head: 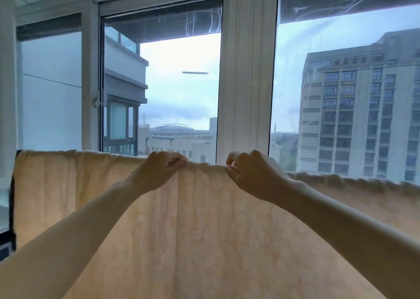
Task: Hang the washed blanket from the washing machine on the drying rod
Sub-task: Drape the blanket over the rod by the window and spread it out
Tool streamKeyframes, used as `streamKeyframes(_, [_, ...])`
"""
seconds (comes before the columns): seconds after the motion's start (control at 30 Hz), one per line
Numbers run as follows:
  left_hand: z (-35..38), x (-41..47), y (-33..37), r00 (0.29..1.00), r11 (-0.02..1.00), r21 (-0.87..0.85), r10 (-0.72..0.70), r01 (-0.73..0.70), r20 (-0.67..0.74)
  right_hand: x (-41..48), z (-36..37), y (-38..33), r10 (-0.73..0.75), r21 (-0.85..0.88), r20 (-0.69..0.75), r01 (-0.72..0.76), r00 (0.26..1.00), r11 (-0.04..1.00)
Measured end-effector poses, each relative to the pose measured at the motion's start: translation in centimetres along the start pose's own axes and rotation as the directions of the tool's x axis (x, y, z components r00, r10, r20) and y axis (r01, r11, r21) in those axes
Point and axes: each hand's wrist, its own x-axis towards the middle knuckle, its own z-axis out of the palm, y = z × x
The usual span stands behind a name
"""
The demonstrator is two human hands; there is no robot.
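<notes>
My left hand (162, 166) and right hand (247, 173) pinch the blanket (204, 230) at its top fold; rod hidden underneath, blanket's bottom and right end cut off.

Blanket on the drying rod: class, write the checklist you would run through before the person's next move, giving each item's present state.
1. Left hand grips the blanket's top fold: ok.
2. Right hand pinches the same fold: ok.
3. Drying rod sits under the fold: cannot tell, the cloth hides it.
4. Cloth smooth below the hands: not ok, vertical creases run down it.
5. Left end hangs in view: ok. Right end: cannot tell, it runs beyond the frame.
6. Front and back hang evenly: cannot tell, the back is hidden.
</notes>
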Motion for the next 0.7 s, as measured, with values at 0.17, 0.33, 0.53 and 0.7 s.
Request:
streamKeyframes(0.17, [-1.7, -0.5, -5.3, 0.996, 0.996, -0.027, 0.091, -0.09, 0.01, 3.0, 2.8, -3.2, 0.019, -0.018, -0.016, -0.019, 1.0, 1.0])
streamKeyframes(0.33, [-2.7, -1.2, -9.1, 0.986, 0.987, -0.056, 0.148, -0.153, -0.077, 4.4, 5.0, -5.6, 0.076, -0.047, -0.04, -0.078, 0.996, 0.996])
streamKeyframes(0.53, [-3.0, 0.3, -10.4, 0.979, 0.994, -0.078, 0.061, -0.077, -0.192, 6.3, 4.5, -6.0, 0.151, -0.195, -0.102, -0.168, 0.983, 0.966])
streamKeyframes(0.7, [-2.5, 0.5, -11.9, 0.985, 0.995, -0.098, -0.015, -0.001, -0.17, 6.9, 4.9, -5.1, 0.197, -0.132, -0.024, -0.198, 0.98, 0.971])
